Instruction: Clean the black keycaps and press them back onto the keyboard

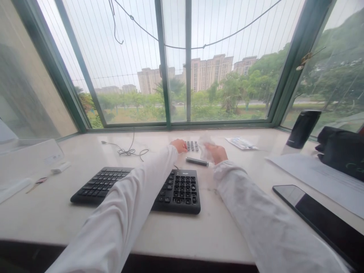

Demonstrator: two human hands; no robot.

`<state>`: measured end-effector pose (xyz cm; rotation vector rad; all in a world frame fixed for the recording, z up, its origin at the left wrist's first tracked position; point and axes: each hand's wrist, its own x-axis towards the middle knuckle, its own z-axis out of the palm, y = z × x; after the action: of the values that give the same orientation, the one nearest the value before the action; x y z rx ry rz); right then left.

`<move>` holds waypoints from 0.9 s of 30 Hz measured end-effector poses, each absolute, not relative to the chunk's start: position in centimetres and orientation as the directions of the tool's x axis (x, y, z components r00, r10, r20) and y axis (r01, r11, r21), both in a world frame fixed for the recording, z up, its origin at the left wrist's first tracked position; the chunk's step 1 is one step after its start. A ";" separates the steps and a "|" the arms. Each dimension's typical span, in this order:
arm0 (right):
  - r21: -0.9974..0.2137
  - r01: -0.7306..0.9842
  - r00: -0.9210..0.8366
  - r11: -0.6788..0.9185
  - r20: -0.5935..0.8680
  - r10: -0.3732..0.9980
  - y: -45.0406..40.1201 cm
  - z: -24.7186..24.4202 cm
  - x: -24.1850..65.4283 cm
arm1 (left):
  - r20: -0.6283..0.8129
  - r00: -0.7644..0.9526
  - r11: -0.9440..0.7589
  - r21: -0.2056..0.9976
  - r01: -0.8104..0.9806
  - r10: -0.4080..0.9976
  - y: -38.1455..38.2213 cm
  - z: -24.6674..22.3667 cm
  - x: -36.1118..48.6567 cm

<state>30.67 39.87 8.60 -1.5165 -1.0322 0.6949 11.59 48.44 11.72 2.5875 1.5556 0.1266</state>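
Observation:
My left hand [179, 145] reaches past the black keyboard [113, 178] and touches the left edge of a group of small grey keycaps [192, 146] on the white sill. Its fingers are bent together, and what they hold, if anything, is too small to name. In my right hand [217, 152] is a crumpled, see-through white wipe or bag [206, 146], just right of the keycaps. The keyboard's number pad shows bare sockets where keycaps are off. A dark, slim bar-shaped tool [197, 162] lies between the keyboard and the keycaps.
A coiled cable [129, 151] lies at the back left, near a white box [42, 151]. To the right are a flat packet [241, 143], paper sheets [313, 172], a phone [315, 212], a black cylinder [303, 129] and a black bag [341, 149]. Windows stand behind.

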 end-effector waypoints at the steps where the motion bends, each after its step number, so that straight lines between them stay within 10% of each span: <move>1: -0.967 0.255 0.455 -0.011 0.110 0.884 39.6 8.8 30.5 | 0.027 0.474 -0.472 0.149 0.869 0.880 48.3 11.7 11.5; 8: -0.878 0.478 0.438 0.017 0.255 0.862 36.5 11.2 28.7 | 0.313 0.526 -0.598 0.214 0.772 0.791 43.1 14.0 9.0; 12: -0.695 0.634 0.230 0.339 0.587 0.776 34.8 11.7 26.6 | 0.422 0.523 -0.656 0.286 0.699 0.741 37.8 14.7 6.4; 16: -0.414 0.589 -0.162 0.694 0.781 0.603 33.8 11.3 24.8 | 0.446 0.395 -0.595 0.626 0.504 0.803 34.7 14.4 4.1; 21: -0.215 0.482 -0.478 0.849 0.748 0.461 33.2 11.0 23.9 | 0.356 0.385 -0.494 0.791 0.361 0.851 34.4 13.1 3.2; 27: -0.100 0.446 -0.612 0.890 0.691 0.385 32.6 12.0 23.7 | 0.446 0.351 -0.563 0.715 0.415 0.824 33.8 12.7 2.9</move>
<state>23.72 32.60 11.97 -0.5924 -2.2956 -0.1044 2.92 33.81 12.70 2.1329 1.0768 1.1179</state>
